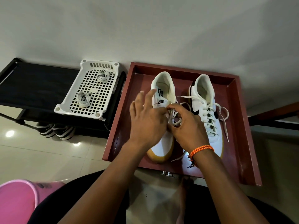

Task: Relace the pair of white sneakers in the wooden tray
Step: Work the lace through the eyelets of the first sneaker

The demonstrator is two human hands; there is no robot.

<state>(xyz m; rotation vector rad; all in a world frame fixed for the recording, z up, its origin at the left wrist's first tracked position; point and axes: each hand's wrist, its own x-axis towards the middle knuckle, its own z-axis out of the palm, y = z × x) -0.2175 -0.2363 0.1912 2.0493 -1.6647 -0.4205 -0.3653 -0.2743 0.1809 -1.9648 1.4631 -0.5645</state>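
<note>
left sneaker (pixel 163 110) in the wooden tray (pixel 239 126), both hands on its lace (pixel 175 122) | right hand (pixel 188 126) pinching the lace, left hand (pixel 148 120) looks like it's pinching too, other fingers spread | right sneaker (pixel 208 109) laced but untied | looks mid-job | two spare lace bundles in the white basket (pixel 64 109) alongside

Your forearms are bare, with no sleeves reaching into view, and neither of your hands carries a ring or a watch. Around your right wrist (pixel 201 152) sits a braided orange thread bracelet (pixel 202 149), its knotted ends hanging as a short tassel of orange and dark strands. Your legs are covered in dark, black-looking clothing (pixel 68 206).
</note>
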